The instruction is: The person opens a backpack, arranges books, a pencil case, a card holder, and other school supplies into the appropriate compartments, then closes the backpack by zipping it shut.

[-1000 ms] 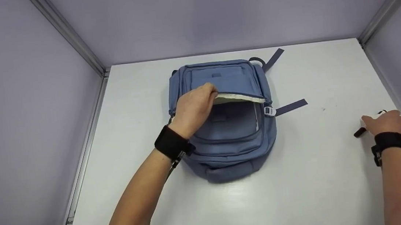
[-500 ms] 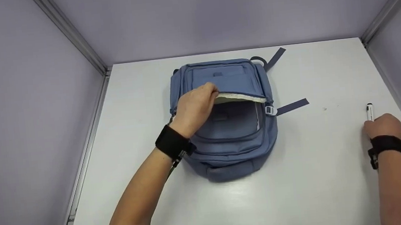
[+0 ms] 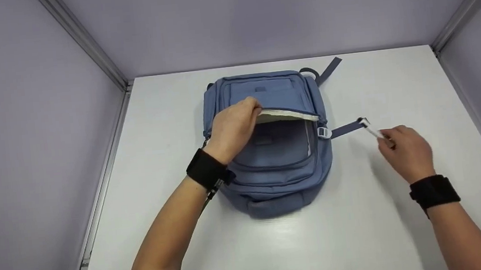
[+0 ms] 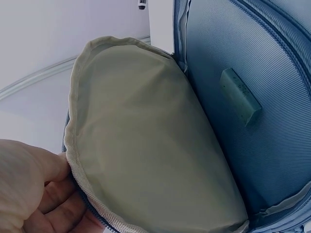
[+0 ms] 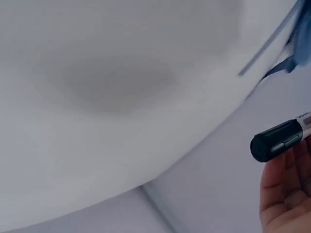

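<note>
A blue backpack (image 3: 282,177) lies on the white table with its front pocket unzipped. My left hand (image 3: 234,129) pinches the edge of the pocket flap (image 3: 289,115) and holds it raised; its pale beige lining (image 4: 141,131) faces the left wrist camera. Inside the pocket sits a small dark-green rectangular block (image 4: 240,97). Right of the backpack, above the table, my right hand (image 3: 410,151) grips a white marker (image 3: 371,128) between thumb and fingers. The marker's black cap (image 5: 277,141) shows in the right wrist view; part of its barrel is hidden by the hand.
Two dark straps, an upper strap (image 3: 329,71) and a lower strap (image 3: 346,129), stick out from the backpack's right side onto the table (image 3: 395,89). A white buckle (image 3: 323,133) joins the lower one. Grey panels (image 3: 256,19) wall the table in at the back and sides.
My right hand has picked up the marker at the table's right edge and carried it left toward the backpack, turning it. My left hand stays on the flap.
</note>
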Motion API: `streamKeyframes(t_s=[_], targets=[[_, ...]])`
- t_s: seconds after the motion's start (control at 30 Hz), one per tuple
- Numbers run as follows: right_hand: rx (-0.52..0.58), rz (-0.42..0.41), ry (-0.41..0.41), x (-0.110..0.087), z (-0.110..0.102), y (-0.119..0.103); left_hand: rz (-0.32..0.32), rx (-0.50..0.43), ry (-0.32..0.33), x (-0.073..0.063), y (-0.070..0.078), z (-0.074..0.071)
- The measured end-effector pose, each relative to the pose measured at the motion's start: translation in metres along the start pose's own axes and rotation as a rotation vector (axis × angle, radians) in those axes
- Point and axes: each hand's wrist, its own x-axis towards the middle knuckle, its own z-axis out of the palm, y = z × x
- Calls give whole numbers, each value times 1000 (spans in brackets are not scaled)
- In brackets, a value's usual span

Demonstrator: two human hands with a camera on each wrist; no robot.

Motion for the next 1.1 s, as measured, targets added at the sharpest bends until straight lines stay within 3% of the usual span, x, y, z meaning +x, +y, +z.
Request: streamKeyframes(t_s=[0.1,0.17,0.37,0.43,0.53,0.7,1.1], targets=[[41,-272,33,4,8,-43,1,-3,3,0,-1,0],[64,-392,25,12,13,-71,5,2,12,-1,-1,-1],[40,-575,-114,40,34,-146,-5,11,16,0,0,-1],[13,-605,-170,50,41,-163,-18,9,3,1,0,0],[-38,-595,-179,64,53,-178,-34,6,-17,3,2,1],[-147,-547,-101,75,70,-186,-39,4,-30,5,4,2],[-362,-647,52,86,101,-187,-32,11,-22,7,6,-1]])
